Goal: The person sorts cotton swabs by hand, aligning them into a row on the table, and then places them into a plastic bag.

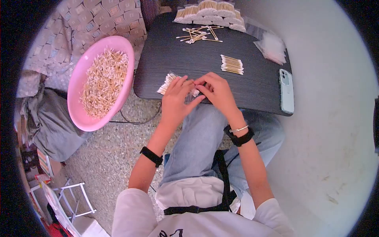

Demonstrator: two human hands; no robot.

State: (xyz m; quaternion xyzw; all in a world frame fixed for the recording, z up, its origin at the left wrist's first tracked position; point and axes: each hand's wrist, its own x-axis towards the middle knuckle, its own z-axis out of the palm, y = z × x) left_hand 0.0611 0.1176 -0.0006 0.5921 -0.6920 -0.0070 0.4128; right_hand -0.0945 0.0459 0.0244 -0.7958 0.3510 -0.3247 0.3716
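Note:
At the near edge of the dark table, a bundle of cotton swabs lies in what looks like a clear bag. My left hand rests over its right part, fingers bent onto it. My right hand is at the bag's right end, its thumb and fingers closed together on the clear plastic beside some white swab tips. The fingers of both hands nearly touch. Farther right, a neat row of swabs lies flat on the table, and loose swabs are scattered behind.
Filled swab packs are stacked at the table's far edge. Empty clear bags lie at the right, beyond a phone. A pink basin full of swabs stands left of the table. A pale wall borders the right side.

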